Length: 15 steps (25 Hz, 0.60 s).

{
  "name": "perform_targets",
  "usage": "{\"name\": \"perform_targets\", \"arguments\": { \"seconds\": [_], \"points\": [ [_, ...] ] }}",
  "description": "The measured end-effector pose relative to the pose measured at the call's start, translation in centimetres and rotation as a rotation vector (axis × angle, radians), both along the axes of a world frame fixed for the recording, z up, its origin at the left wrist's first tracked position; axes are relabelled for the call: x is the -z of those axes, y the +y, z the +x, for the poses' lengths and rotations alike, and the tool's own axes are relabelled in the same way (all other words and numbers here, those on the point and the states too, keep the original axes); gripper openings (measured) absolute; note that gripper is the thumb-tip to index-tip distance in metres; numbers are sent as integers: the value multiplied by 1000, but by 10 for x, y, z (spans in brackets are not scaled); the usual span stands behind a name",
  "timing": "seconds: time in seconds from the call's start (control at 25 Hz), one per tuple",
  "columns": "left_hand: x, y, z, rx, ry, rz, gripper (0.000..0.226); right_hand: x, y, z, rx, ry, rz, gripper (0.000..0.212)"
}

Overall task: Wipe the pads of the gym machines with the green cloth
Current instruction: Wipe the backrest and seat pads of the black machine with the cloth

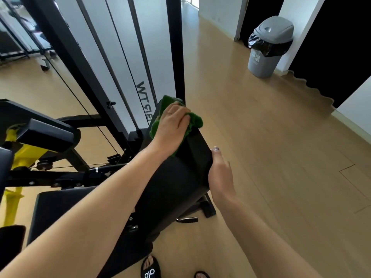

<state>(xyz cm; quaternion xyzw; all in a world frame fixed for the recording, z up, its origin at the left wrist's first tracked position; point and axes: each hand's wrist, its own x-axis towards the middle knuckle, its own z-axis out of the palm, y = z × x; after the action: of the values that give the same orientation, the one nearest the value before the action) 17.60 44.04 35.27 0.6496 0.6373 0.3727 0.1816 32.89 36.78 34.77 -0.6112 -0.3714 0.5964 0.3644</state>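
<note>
Pale wood-look floor [261, 137] spreads around me. A grey swing-lid bin [268, 47] with a black liner stands against the white wall [291, 37], between two dark doorways; daylight brightens the corridor beyond the bin.

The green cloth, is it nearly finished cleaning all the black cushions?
Not nearly, and nothing shows as done. The left hand presses the green cloth on the top end of the back pad, while the right hand steadies its side. The seat pad and small pad look untouched.

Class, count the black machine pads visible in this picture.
5: back pad under the green cloth, seat, arm pad, two partly cropped left-edge pads. Others may be hidden.
</note>
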Motion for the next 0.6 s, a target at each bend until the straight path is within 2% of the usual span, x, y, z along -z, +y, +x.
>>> {"name": "perform_targets", "arguments": {
  "seconds": [0.16,0.24,0.4,0.52,0.6],
  "points": [
    [4,-100,46,165,47,94,24,12,-3,18,-62,491,-157,69],
    [9,-114,50,218,84,134,25,13,-2,24,-133,620,-178,74],
    [10,-58,18,214,158,132,36,17,4,19,-127,536,-119,67],
    [6,-5,0,43,62,21,38,20,7,9,-85,323,-109,61],
    [4,-15,10,-16,5,-2,30,20,6,7,-41,199,-105,51]
  ]
}}
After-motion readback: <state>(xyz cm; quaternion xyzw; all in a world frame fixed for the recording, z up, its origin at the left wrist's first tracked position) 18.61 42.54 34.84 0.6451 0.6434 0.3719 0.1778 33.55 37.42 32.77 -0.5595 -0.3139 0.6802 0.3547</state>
